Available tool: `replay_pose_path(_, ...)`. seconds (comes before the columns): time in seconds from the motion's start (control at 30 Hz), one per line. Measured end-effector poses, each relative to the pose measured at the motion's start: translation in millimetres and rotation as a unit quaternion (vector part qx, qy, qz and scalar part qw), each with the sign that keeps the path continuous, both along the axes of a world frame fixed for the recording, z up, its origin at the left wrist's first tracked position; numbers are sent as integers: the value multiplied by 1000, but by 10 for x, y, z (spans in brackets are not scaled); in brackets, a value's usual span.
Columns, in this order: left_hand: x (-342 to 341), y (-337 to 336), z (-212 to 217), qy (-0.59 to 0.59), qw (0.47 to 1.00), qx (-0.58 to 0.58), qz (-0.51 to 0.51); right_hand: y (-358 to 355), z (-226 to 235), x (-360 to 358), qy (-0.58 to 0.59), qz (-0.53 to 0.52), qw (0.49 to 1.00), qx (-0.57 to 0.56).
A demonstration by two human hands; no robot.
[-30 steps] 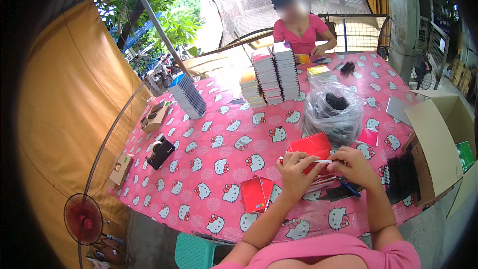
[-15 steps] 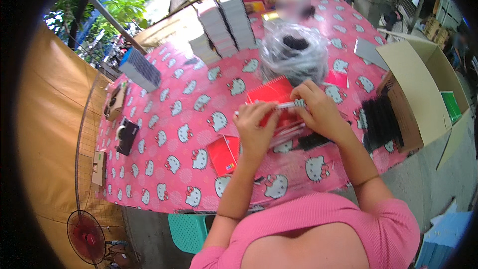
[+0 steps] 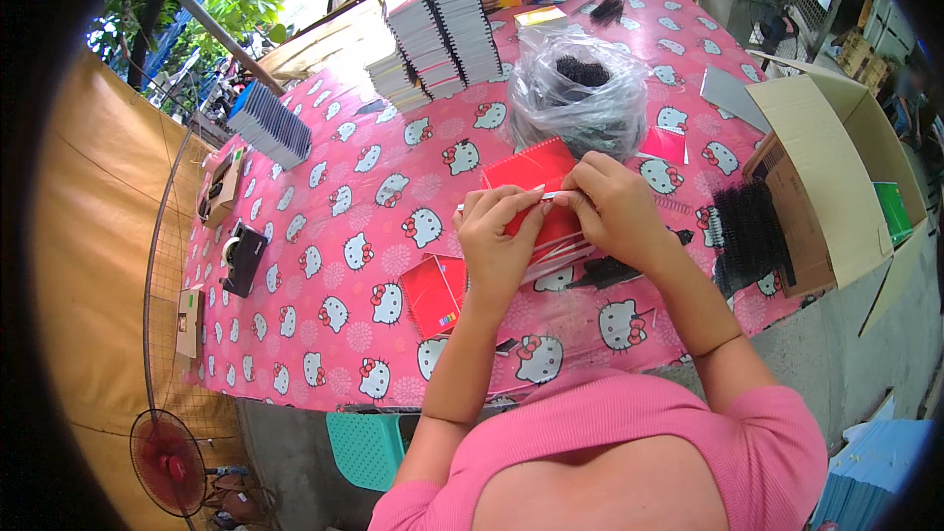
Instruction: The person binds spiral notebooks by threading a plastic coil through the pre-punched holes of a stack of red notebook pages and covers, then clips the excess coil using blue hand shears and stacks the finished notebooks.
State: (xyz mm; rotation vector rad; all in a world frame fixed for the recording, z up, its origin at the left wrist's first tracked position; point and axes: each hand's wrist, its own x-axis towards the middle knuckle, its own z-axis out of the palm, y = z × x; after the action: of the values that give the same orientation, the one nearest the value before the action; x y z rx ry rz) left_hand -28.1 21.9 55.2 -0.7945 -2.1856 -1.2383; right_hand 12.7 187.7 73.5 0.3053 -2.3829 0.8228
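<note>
— Red notebook [image 3: 531, 187]: where is it?
— Flat above the pink patterned worktop [image 3: 393, 197], a thin white strip along its near edge.
— The hands?
— Left hand [image 3: 500, 236] and right hand [image 3: 612, 208] both pinch that strip, fingers curled closed on it.

From my feed, open pink patterned tablecloth [image 3: 334, 236] lies to the left — easy passage. Ahead, a crinkled clear plastic bag [image 3: 580, 98] blocks; rightward, the open brown cardboard box [image 3: 826, 187] (black comb bindings [image 3: 752, 236] beside it) crowds things.
</note>
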Motion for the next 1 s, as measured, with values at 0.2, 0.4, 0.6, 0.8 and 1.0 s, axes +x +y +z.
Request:
replay_pose_path(0.2, -10, -53, -16, 5, 1000, -9, 7, 228, 368, 55, -58, -3, 993, 107)
replay_pose_path(0.4, -42, 44, -9, 17, 999, -31, 10, 183, 410, -304, -371, 138, 886, 241)
replay_pose_path(0.6, -4, 23, -36, 10, 1000, -21, 18, 202, 403, -243, -227, 155, 947, 163)
replay_pose_path(0.8, -59, -25, 5, -37, 999, -7, 7, 146, 556, -150, -136, 148, 972, 124)
replay_pose_path(1.0, -86, -45, 12, -32, 999, 11, -17, 31, 524, -195, -176, 131, 963, 154)
